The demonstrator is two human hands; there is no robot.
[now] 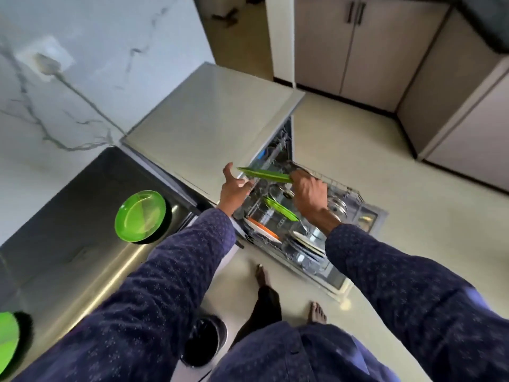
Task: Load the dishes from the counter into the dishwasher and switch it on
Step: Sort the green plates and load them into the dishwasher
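My right hand (309, 195) grips a green plate (261, 173) by its right edge, holding it edge-on above the pulled-out lower rack (345, 193) of the open dishwasher. My left hand (234, 188) hovers open beside the plate's left end, fingers spread, holding nothing. In the rack stand another green plate (281, 208), an orange-and-white plate (263, 230) and several white plates (307, 242). On the steel counter (82, 216) to the left lies a green plate (140, 215). Part of another green plate (8, 343) shows at the bottom left edge.
The dishwasher's grey top (214, 119) is beside the counter, its door (369, 216) down onto the floor. A black bin (203, 340) stands below the counter near my bare feet (261, 274). Cabinets (358, 45) line the far wall and right side.
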